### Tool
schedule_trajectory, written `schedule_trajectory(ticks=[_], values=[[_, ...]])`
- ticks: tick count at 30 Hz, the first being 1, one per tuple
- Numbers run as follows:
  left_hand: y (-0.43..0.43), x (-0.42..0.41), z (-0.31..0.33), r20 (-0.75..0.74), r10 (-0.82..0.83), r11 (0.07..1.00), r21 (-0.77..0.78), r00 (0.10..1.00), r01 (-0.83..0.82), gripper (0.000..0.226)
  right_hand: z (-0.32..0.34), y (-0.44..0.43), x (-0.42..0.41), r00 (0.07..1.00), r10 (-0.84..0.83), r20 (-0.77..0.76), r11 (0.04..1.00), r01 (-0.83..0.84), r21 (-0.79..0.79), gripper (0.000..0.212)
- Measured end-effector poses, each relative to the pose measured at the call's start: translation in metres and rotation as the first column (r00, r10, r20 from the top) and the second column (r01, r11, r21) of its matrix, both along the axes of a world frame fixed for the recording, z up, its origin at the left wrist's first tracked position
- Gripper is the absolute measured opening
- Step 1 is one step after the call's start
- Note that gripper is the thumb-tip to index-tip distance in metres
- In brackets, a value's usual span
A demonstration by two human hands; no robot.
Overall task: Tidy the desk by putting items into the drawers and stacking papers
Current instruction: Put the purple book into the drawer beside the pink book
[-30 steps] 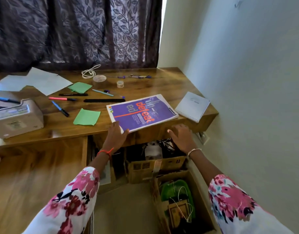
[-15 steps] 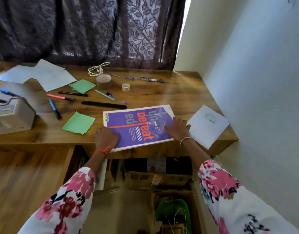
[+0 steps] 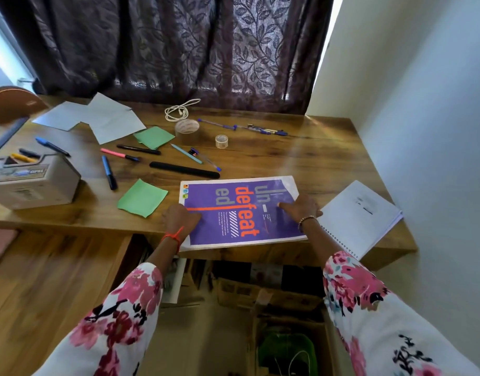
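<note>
At desk [image 3: 328,158] near edge: purple booklet [image 3: 233,213], long axis left-right, between hands; left hand [image 3: 180,218] fingers curled on left edge, pinch unclear; right hand [image 3: 301,208] fingers straight, pressing cover.

Two long, loose sleeves fill the lower frame: the left sleeve [image 3: 119,316] at seven o'clock, the right sleeve [image 3: 369,308] at five o'clock. Both are white cloth printed with large pink and magenta flowers and black leaves and stems (a touch of pale blue shows on the right one). An orange-red thread [image 3: 173,237] is tied round the wrist behind the left hand [image 3: 180,217]. A thin bracelet [image 3: 306,219] of small gold-toned beads circles the wrist behind the right hand [image 3: 301,208].
</note>
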State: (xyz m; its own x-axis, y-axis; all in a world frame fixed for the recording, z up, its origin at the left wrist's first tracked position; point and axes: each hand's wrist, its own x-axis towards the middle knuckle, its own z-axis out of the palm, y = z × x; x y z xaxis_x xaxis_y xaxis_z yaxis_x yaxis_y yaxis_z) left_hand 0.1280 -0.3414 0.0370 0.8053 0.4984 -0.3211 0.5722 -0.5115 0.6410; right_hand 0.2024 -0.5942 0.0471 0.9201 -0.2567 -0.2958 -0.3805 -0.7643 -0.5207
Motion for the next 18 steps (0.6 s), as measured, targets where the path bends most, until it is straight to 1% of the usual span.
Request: schedule_trajectory(ticks=[2, 4, 7, 9, 12, 14, 16, 18], values=[[0.001, 0.000, 0.006, -0.002, 0.044, 0.994, -0.097, 0.999, -0.044, 0.047, -0.002, -0.001, 0.002, 1.000, -0.019, 0.004, 0.999, 0.019, 0.036, 0.058], [0.001, 0.000, 0.008, 0.007, 0.070, 0.980, -0.185, 0.997, -0.068, 0.049, -0.001, -0.001, 0.003, 1.000, -0.029, 0.007, 0.999, 0.029, 0.037, 0.058], [0.001, -0.004, 0.013, 0.061, 0.088, 0.968, -0.240, 0.994, -0.071, 0.053, 0.001, 0.001, 0.003, 0.999, -0.034, 0.005, 0.997, 0.034, 0.064, 0.058], [0.003, -0.007, 0.015, 0.113, 0.097, 0.945, -0.322, 0.989, -0.056, 0.053, 0.002, 0.003, 0.000, 0.999, -0.050, 0.011, 0.996, 0.049, 0.077, 0.060], [0.009, -0.012, 0.022, 0.146, 0.130, 0.875, -0.481, 0.981, -0.045, 0.052, 0.003, 0.005, -0.007, 0.995, -0.086, 0.045, 0.994, 0.083, 0.071, 0.066], [0.014, -0.017, 0.028, 0.158, 0.147, 0.840, -0.541, 0.976, -0.039, 0.050, 0.005, 0.007, -0.011, 0.987, -0.126, 0.094, 0.988, 0.116, 0.105, 0.068], [0.019, -0.025, 0.035, 0.183, 0.210, 0.775, -0.630, 0.961, -0.049, 0.045, 0.008, 0.011, -0.016, 0.977, -0.149, 0.151, 0.978, 0.124, 0.167, 0.066], [0.026, -0.034, 0.041, 0.211, 0.275, 0.703, -0.710, 0.938, -0.046, 0.043, 0.014, 0.016, -0.021, 0.970, -0.166, 0.179, 0.950, 0.109, 0.294, 0.063]])
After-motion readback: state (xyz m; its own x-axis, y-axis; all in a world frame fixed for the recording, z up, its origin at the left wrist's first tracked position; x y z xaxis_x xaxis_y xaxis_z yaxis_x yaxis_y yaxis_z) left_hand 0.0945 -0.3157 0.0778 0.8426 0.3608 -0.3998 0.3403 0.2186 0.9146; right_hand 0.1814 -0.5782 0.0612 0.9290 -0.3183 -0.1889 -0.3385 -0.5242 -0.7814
